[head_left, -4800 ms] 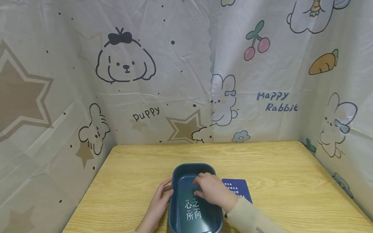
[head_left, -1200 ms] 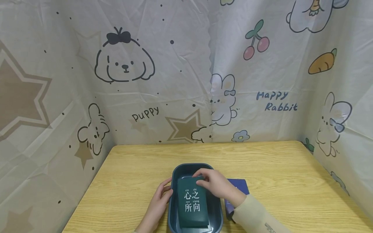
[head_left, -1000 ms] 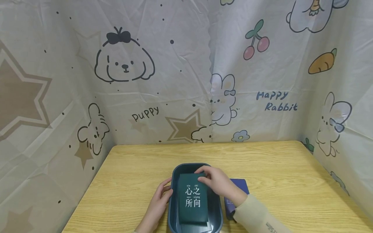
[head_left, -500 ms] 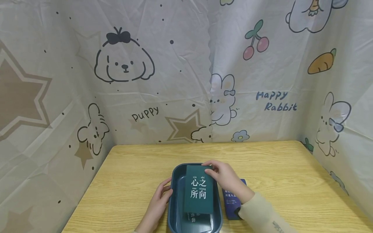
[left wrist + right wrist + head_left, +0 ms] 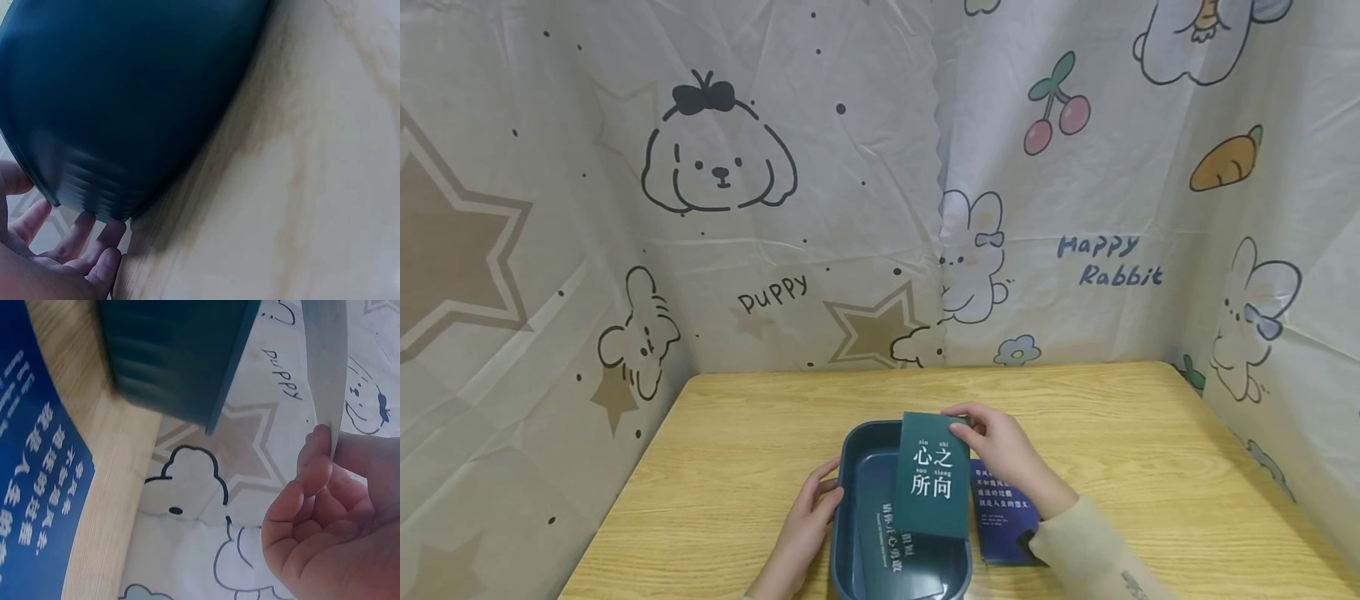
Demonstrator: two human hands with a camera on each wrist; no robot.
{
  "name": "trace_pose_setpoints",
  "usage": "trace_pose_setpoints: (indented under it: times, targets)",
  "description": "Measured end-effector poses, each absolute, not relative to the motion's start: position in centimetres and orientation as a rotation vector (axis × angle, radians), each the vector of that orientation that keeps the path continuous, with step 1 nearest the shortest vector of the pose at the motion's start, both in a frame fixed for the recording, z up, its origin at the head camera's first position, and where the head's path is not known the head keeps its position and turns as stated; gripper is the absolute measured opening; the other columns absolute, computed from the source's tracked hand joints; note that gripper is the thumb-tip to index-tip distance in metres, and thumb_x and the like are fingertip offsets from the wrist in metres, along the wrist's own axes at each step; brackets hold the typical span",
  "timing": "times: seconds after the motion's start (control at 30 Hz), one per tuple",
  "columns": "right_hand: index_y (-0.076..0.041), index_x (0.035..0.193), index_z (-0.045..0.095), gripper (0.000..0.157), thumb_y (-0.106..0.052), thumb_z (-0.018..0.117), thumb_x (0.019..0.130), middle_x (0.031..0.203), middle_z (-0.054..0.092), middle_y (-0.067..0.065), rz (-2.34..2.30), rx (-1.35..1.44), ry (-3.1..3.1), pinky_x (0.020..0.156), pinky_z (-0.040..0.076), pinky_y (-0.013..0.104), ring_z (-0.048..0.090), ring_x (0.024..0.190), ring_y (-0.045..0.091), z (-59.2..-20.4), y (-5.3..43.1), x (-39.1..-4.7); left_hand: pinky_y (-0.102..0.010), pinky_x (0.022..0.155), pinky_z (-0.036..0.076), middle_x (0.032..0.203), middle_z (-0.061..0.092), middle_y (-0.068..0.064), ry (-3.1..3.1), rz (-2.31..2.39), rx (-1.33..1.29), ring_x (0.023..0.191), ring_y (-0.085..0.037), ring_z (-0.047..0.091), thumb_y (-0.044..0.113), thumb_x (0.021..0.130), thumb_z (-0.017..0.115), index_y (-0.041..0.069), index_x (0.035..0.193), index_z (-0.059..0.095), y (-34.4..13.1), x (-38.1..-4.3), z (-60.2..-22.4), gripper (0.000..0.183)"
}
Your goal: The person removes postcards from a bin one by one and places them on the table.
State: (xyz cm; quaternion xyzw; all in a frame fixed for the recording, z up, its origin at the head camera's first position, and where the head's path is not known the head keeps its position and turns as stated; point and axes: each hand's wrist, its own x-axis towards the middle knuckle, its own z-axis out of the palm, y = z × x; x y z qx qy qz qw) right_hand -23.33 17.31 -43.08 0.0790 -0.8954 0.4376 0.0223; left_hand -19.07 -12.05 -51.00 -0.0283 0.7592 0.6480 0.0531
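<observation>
In the head view my right hand (image 5: 1003, 446) pinches the upper right corner of a thin green notebook (image 5: 931, 504) with white Chinese characters on its cover. It is raised over the right side of a dark teal plastic bin (image 5: 850, 475). From the right wrist camera the notebook (image 5: 328, 369) shows nearly edge-on, between thumb and fingertips. Another green notebook (image 5: 883, 575) lies inside the bin, partly covered by the raised one. My left hand (image 5: 808, 508) touches the bin's left outer wall; in the left wrist view its relaxed fingertips (image 5: 112, 232) rest against the wall.
A blue notebook (image 5: 1000, 533) with white writing lies on the wooden table (image 5: 760, 450) right of the bin, partly under my right forearm. A printed cloth (image 5: 865, 183) hangs behind the table and at both sides.
My right hand has lifted the green notebook out of the bin and carried it right and toward the back. More of the notebook beneath now shows. The left hand has stayed put.
</observation>
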Motion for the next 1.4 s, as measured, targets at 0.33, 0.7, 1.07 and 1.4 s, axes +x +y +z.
trace_pose_setpoints:
  times: [0.33,0.7,1.07,1.4]
  targets:
    - [-0.017,0.129,0.070,0.027,-0.019,0.063,0.103,0.085,0.062,0.001,1.326,0.227,-2.776,0.068,0.044,0.029,0.054,0.077,0.017,-43.1,19.8,-23.3,-0.052,0.105,0.051,0.142,0.058,-0.018,2.326,1.967,-0.090,0.130,-0.032,0.056,0.025,0.108,0.052,0.016,0.153,0.046,-12.0,-19.0,-51.0,0.047]
    - [-0.013,0.131,0.069,0.029,-0.020,0.063,0.104,0.087,0.064,0.003,1.306,0.206,-2.785,0.066,0.045,0.029,0.054,0.078,0.018,-43.1,21.7,-23.0,-0.053,0.105,0.051,0.143,0.058,-0.018,2.315,1.962,-0.101,0.130,-0.032,0.056,0.026,0.108,0.052,0.016,0.154,0.045,-12.0,-19.1,-51.0,0.048]
    - [-0.012,0.132,0.068,0.030,-0.022,0.063,0.104,0.096,0.069,0.005,1.281,0.176,-2.789,0.067,0.048,0.031,0.058,0.082,0.020,-43.5,23.1,-23.0,-0.054,0.105,0.050,0.144,0.057,-0.018,2.311,1.956,-0.107,0.132,-0.033,0.054,0.026,0.108,0.051,0.016,0.155,0.045,-12.0,-19.1,-51.1,0.048]
    - [-0.012,0.131,0.069,0.029,-0.022,0.062,0.104,0.103,0.071,0.007,1.258,0.165,-2.791,0.071,0.050,0.031,0.061,0.085,0.021,-43.9,24.2,-23.0,-0.053,0.105,0.050,0.143,0.058,-0.018,2.313,1.961,-0.098,0.131,-0.033,0.055,0.026,0.108,0.051,0.016,0.154,0.045,-12.0,-19.0,-51.0,0.048]
